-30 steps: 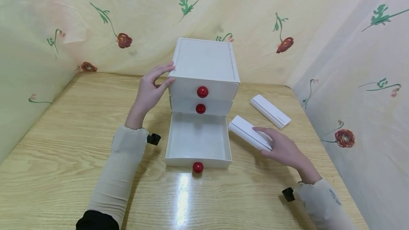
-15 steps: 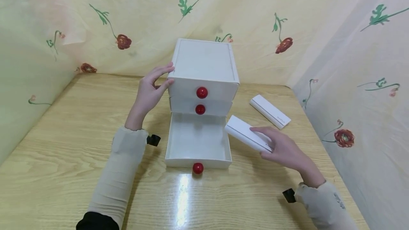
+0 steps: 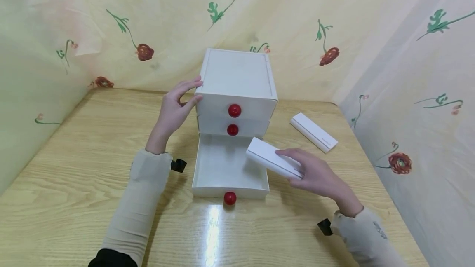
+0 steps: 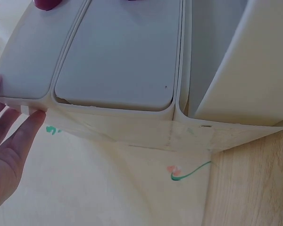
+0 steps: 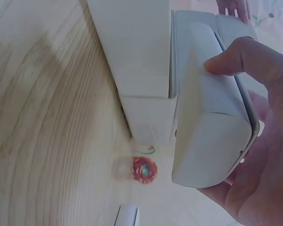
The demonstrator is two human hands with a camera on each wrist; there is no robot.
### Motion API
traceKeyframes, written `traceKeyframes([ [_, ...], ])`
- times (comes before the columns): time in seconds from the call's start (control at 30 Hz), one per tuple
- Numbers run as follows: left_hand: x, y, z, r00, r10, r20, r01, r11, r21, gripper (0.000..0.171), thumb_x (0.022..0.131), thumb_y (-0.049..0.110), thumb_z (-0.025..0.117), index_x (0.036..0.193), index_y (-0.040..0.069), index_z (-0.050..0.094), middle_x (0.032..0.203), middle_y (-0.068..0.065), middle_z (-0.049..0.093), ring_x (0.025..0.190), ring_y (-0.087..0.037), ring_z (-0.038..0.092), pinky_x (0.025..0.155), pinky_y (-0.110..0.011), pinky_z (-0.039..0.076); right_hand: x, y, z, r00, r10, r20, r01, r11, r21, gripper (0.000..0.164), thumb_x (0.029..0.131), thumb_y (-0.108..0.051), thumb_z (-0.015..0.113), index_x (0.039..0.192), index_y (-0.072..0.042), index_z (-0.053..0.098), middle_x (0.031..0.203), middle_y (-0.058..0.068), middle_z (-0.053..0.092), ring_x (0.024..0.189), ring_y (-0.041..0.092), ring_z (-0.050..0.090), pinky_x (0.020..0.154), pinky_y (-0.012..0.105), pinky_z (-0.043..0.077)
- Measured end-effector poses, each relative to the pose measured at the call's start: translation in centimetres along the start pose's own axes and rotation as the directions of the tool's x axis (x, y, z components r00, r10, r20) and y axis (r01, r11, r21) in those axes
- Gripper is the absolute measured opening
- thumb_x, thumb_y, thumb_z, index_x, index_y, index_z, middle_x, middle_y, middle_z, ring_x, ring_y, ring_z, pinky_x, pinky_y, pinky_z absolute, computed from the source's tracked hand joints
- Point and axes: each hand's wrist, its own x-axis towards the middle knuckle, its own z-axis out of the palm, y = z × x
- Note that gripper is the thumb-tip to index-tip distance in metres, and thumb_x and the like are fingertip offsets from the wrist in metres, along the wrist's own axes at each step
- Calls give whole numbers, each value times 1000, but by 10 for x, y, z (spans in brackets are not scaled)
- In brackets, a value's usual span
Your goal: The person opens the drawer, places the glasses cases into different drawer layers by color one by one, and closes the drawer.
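Note:
A small white drawer cabinet stands on the table, its red-knobbed bottom drawer pulled out. My left hand rests at the cabinet's upper left front corner, fingers on the top edge and thumb near the front. In the left wrist view, my left fingertips lie at the cabinet's edge. My right hand holds a long white glasses case, its far end over the drawer's right side. Thumb and fingers pinch the case from opposite sides in the right wrist view.
A second white glasses case lies on the wooden table to the right of the cabinet. Flower-printed cloth hangs behind the table and along both sides. The two upper drawers are closed.
My right hand has carried the glasses case leftward, from beside the drawer to over its right wall. My left hand keeps its place on the cabinet.

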Motion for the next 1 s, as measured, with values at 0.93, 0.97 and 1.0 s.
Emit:
traceKeyframes([
  [0.93,-1,2,1,1000,4,-5,-4,1000,-5,35,92,8,64,126,1,62,142,-10,55,131,-23,52,70,-11,54,39,-40,17,993,-106,53,108,994,-35,65,70,-15,76,132,-26,58,127,4,63,98,17,60,72,29,50],
  [0.97,-1,2,1,1000,3,-5,-3,1000,-5,35,92,8,64,126,1,62,142,-10,55,131,-23,52,71,-11,54,40,-41,18,992,-109,59,111,993,-32,65,71,-15,76,132,-25,58,127,4,63,99,17,59,72,29,50],
  [1.0,-1,2,1,1000,1,-5,-1,1000,-4,35,92,8,64,126,1,62,142,-10,55,131,-23,52,71,-11,54,41,-43,18,992,-110,66,112,993,-26,65,71,-15,76,132,-25,58,127,3,63,99,17,59,72,28,50],
])
